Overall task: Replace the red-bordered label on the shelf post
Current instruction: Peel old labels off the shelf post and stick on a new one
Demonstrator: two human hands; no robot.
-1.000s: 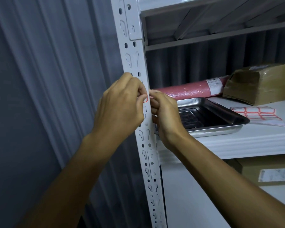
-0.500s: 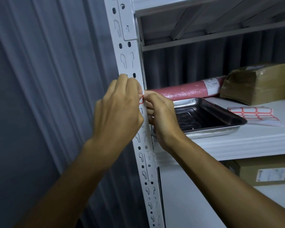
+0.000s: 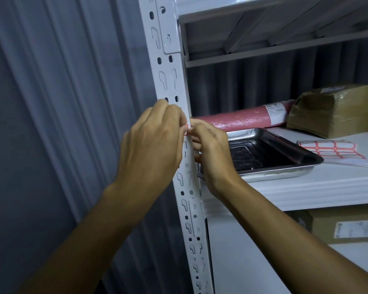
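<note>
label point(image 3: 186, 130) between both hands' fingertips point(image 3: 192, 128)

Both hands point(image 3: 179, 143) pinch the red-bordered label point(image 3: 186, 130) against the shelf post point(image 3: 170, 77).

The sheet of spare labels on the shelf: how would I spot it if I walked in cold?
Start at the white shelf right of the perforated post. A shiny metal tray sits on it; the sheet of labels lies flat just right of the tray, in front of the brown parcel. It alone shows a grid of red-bordered white rectangles.
</note>
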